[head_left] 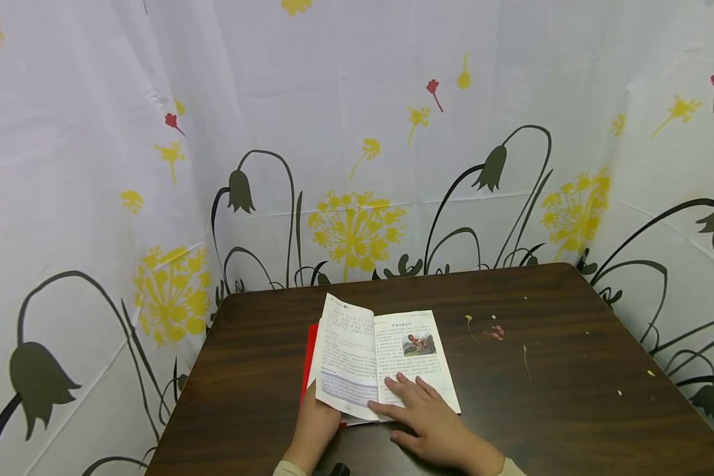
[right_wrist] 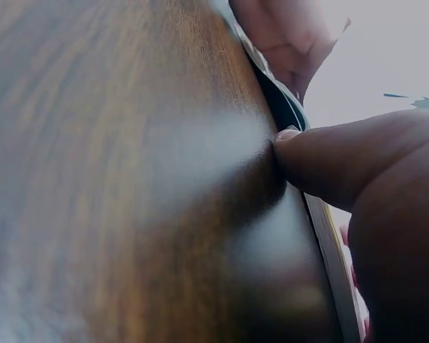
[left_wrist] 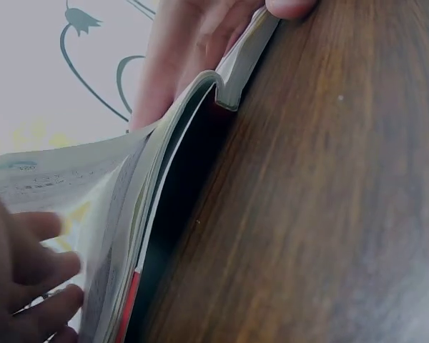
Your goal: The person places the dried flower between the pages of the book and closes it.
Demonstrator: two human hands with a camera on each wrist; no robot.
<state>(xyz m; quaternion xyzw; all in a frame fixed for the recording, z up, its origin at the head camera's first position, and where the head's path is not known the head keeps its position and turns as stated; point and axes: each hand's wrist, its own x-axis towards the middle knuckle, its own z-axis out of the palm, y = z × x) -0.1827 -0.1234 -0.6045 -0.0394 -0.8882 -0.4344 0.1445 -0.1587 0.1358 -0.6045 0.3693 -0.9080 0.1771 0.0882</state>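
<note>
An open book [head_left: 413, 330] with printed text and a small colour picture lies on the table, a red cover edge [head_left: 311, 350] showing at its left. Its left page [head_left: 348, 350] stands lifted and bowed. My left hand [head_left: 315, 426] is at that page's lower left corner, fingers partly hidden behind it in the head view. In the left wrist view the left hand [left_wrist: 32, 275] has its fingers loosely bent beside the page, pinching nothing visible. Spread over the lower right page are the fingers of my right hand [head_left: 425, 423]. Its thumb [right_wrist: 322, 157] is by the book's near edge in the right wrist view.
On the dark wooden table [head_left: 571, 410], right of the book, lie a small pink flower [head_left: 498, 332], a thin yellow-tipped stem [head_left: 469, 322], another stem [head_left: 526, 362] and scattered petals. A floral curtain [head_left: 357, 132] hangs behind. A black object [head_left: 340, 469] shows at the bottom edge.
</note>
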